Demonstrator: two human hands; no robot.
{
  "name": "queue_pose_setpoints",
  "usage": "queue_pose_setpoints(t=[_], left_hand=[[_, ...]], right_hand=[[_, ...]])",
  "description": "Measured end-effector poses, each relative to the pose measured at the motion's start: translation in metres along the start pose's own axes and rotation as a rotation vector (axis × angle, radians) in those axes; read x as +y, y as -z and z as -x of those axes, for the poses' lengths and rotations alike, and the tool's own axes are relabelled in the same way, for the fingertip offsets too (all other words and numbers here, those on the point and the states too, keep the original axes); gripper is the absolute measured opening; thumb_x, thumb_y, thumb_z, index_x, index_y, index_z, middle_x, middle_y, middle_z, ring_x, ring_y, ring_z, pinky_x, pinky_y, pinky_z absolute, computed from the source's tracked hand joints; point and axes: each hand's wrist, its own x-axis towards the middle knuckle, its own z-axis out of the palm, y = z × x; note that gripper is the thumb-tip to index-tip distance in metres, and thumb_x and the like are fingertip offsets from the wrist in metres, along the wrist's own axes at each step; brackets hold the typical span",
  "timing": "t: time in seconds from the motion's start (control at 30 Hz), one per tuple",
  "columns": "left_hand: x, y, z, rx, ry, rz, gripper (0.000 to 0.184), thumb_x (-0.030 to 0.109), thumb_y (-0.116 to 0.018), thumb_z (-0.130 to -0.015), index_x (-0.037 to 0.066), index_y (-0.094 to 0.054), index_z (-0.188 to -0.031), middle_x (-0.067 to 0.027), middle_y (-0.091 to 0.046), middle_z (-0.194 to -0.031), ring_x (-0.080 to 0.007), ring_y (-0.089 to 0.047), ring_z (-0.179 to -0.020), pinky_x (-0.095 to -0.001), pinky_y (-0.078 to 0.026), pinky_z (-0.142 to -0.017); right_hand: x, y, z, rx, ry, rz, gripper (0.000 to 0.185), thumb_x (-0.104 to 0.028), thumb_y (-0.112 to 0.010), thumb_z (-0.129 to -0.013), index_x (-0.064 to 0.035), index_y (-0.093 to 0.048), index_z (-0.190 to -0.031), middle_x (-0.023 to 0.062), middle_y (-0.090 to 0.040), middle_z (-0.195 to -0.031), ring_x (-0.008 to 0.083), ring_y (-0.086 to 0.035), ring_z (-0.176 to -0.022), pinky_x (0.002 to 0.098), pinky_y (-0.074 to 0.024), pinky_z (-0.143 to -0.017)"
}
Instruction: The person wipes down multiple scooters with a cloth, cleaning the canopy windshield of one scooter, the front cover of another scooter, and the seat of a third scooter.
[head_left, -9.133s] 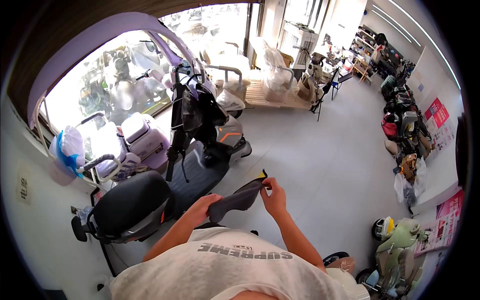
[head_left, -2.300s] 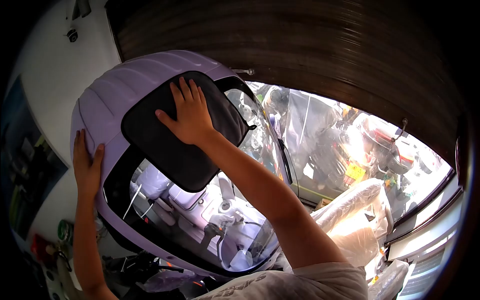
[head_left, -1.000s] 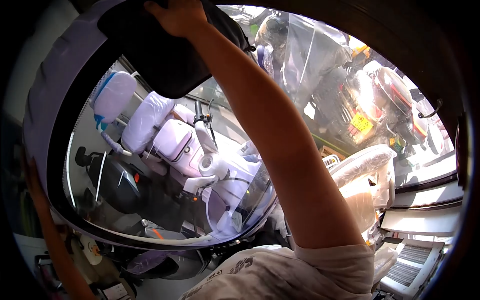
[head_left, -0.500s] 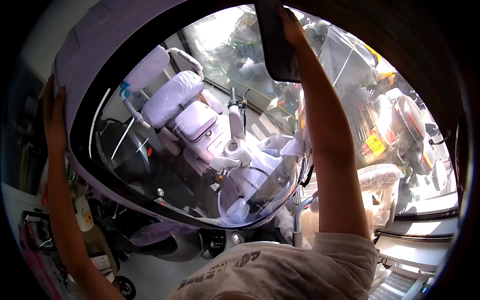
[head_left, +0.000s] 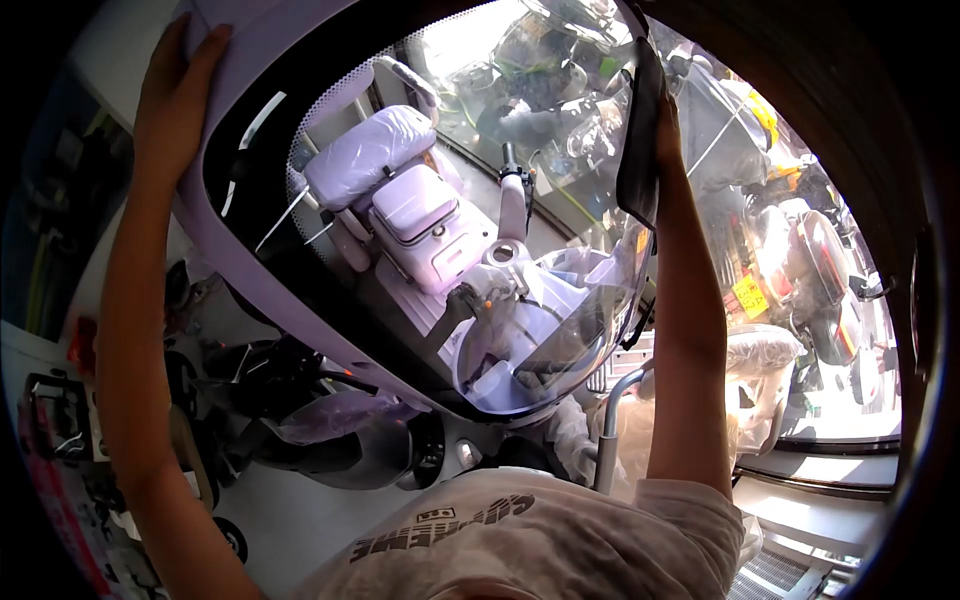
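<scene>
My left hand (head_left: 178,105) lies against the outer edge of a lilac canopy (head_left: 235,200), its thumb and fingers apart. Over on the right, the canopy's clear windshield (head_left: 560,330) curves away, with a dark pad (head_left: 640,140) seen nearly edge-on along its side. My right hand (head_left: 668,130) is against the outer face of that pad; its fingers are mostly hidden. Through the windshield show a lilac scooter's handlebar (head_left: 512,195), storage box (head_left: 415,205) and plastic-wrapped backrest (head_left: 370,155).
Below the canopy stands a dark scooter (head_left: 350,450) with plastic film on it. A curved metal rail (head_left: 608,430) rises by my right arm, near a plastic-wrapped seat (head_left: 765,350). More vehicles stand behind glass at the right, one with a yellow plate (head_left: 748,297).
My right hand and the pad have moved from the windshield's front round to its right side, where the pad now shows edge-on. My left hand has slid up along the canopy edge. The view has shifted.
</scene>
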Motion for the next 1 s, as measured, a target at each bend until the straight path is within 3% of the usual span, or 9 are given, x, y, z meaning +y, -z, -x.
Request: queue_pose_setpoints(t=[0.07,0.2,0.23,0.33,0.37,0.4,0.47,0.7,1.0], left_hand=[[-0.003,-0.001,-0.002,-0.015,0.043,0.024,0.092,0.068,-0.054,-0.088,0.005,-0.040,-0.153,-0.0234,-0.047,-0.150,-0.0330,-0.048,-0.137,-0.0367,-0.033,-0.115],[-0.013,-0.007,-0.008,0.074,-0.145,-0.193,0.086,0.063,-0.055,-0.091,-0.001,-0.044,-0.148,-0.0258,-0.045,-0.151,-0.0370,-0.044,-0.140,-0.0385,-0.032,-0.116],[-0.014,-0.010,-0.007,0.111,-0.178,-0.224,0.086,0.064,-0.054,-0.091,-0.001,-0.045,-0.147,-0.0261,-0.044,-0.151,-0.0379,-0.043,-0.141,-0.0394,-0.031,-0.116],[-0.010,-0.016,-0.004,0.162,-0.196,-0.300,0.085,0.064,-0.052,-0.092,-0.002,-0.046,-0.146,-0.0271,-0.043,-0.152,-0.0399,-0.042,-0.141,-0.0414,-0.031,-0.117],[-0.009,-0.017,-0.003,0.174,-0.206,-0.284,0.084,0.063,-0.052,-0.092,-0.002,-0.047,-0.145,-0.0278,-0.042,-0.151,-0.0411,-0.041,-0.141,-0.0425,-0.031,-0.117],[-0.010,-0.018,-0.001,0.190,-0.212,-0.279,0.084,0.063,-0.052,-0.092,-0.002,-0.047,-0.145,-0.0278,-0.042,-0.151,-0.0411,-0.041,-0.141,-0.0425,-0.031,-0.117],[-0.008,-0.020,0.000,0.251,-0.240,-0.284,0.079,0.059,-0.057,-0.090,-0.003,-0.052,-0.139,-0.0302,-0.049,-0.144,-0.0428,-0.046,-0.135,-0.0476,-0.036,-0.113],[-0.005,-0.021,-0.002,0.224,-0.239,-0.268,0.068,0.048,-0.056,-0.093,-0.002,-0.051,-0.139,-0.0312,-0.048,-0.144,-0.0451,-0.046,-0.135,-0.0500,-0.035,-0.113],[-0.011,-0.022,-0.002,0.181,-0.208,-0.273,0.060,0.040,-0.051,-0.098,0.001,-0.047,-0.144,-0.0260,-0.044,-0.150,-0.0404,-0.041,-0.141,-0.0504,-0.030,-0.117]], right_hand=[[0.003,-0.005,0.013,0.004,0.012,0.080,0.058,-0.044,-0.033,-0.104,-0.0115,-0.040,-0.152,0.0238,-0.037,-0.156,0.0393,-0.031,-0.147,0.0439,-0.0241,-0.120],[-0.011,-0.020,0.014,0.052,0.106,0.272,0.055,-0.038,-0.033,-0.106,-0.0121,-0.039,-0.153,0.0247,-0.033,-0.158,0.0399,-0.028,-0.148,0.0445,-0.0218,-0.122],[-0.046,-0.013,0.013,0.025,-0.003,0.249,0.049,-0.029,-0.033,-0.105,-0.0209,-0.040,-0.153,0.0236,-0.030,-0.160,0.0403,-0.026,-0.149,0.0452,-0.0200,-0.123],[-0.134,0.001,0.006,0.031,0.154,0.496,0.048,-0.029,-0.033,-0.106,-0.0213,-0.040,-0.153,0.0230,-0.028,-0.161,0.0396,-0.024,-0.150,0.0442,-0.0187,-0.124],[-0.174,0.006,0.005,-0.001,0.107,0.437,0.057,-0.042,-0.032,-0.105,-0.0132,-0.038,-0.154,0.0229,-0.028,-0.161,0.0382,-0.022,-0.151,0.0451,-0.0172,-0.124],[-0.181,-0.014,-0.009,0.124,0.000,0.165,0.073,-0.055,-0.032,-0.103,-0.0039,-0.034,-0.155,0.0230,-0.027,-0.162,0.0376,-0.022,-0.152,0.0463,-0.0167,-0.124],[-0.274,0.004,0.005,0.151,-0.088,0.010,0.084,-0.061,-0.033,-0.100,0.0020,-0.031,-0.154,0.0221,-0.026,-0.163,0.0378,-0.022,-0.152,0.0472,-0.0170,-0.123],[-0.429,-0.005,0.045,0.199,0.085,0.142,0.080,-0.053,-0.042,-0.099,0.0067,-0.032,-0.152,0.0281,-0.029,-0.159,0.0434,-0.024,-0.149,0.0486,-0.0185,-0.123],[-0.515,-0.004,0.140,0.129,0.472,0.147,0.078,-0.041,-0.054,-0.096,0.0087,-0.030,-0.151,0.0325,-0.025,-0.158,0.0482,-0.024,-0.147,0.0537,-0.0185,-0.122]])
